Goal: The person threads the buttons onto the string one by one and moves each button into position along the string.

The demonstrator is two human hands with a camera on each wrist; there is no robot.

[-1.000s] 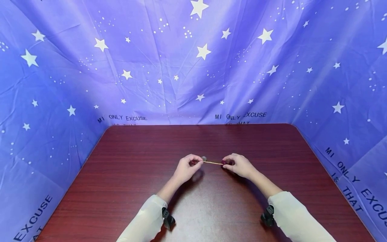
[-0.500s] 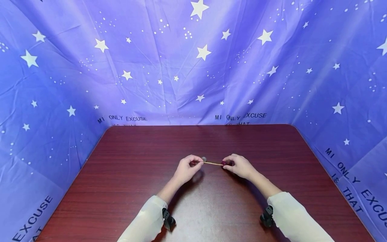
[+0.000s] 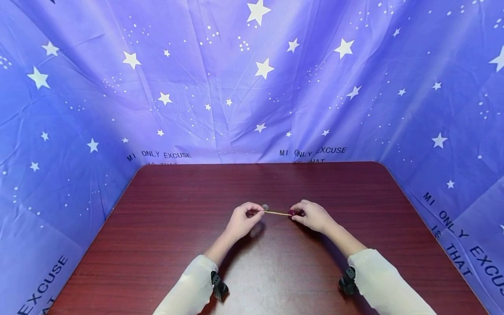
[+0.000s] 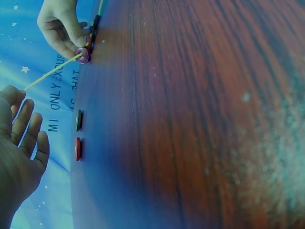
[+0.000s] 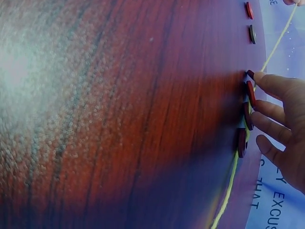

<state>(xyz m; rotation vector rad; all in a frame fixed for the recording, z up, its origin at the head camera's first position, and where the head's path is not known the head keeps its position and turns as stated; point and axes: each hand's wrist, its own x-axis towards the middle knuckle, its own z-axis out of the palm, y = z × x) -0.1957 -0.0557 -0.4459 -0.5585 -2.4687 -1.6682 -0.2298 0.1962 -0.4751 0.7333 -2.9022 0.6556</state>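
Over the desk [image 3: 177, 218], our left grip [image 3: 239, 220] pinches yellow string [image 3: 277, 213] and our right grip [image 3: 314, 217], apparently, a threaded button [image 4: 84, 55], presumably keeping the string taut.

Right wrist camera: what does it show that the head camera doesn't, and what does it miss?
Only the right wrist view shows the yellow string running on past the right hand. Only the head view shows pale sleeves, black wrist devices and the whole left hand. Both share the right hand with a dark red button, the grey button, the table and the starry curtain.
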